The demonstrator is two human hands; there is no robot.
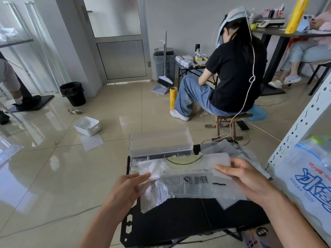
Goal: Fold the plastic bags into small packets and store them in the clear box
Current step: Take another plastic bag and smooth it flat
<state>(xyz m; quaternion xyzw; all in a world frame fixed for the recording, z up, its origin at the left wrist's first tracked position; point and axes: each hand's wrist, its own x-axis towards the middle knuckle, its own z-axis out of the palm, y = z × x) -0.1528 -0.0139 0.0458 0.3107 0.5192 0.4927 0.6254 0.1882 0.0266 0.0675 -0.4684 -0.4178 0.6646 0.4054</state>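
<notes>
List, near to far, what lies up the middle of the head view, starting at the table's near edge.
black table → plastic bag → clear box → seated person in a black shirt

Only the person's two forearms and hands show, all bare: the left grip [125, 188] and the right grip [250, 178] are uncovered hands with slim fingers.
</notes>
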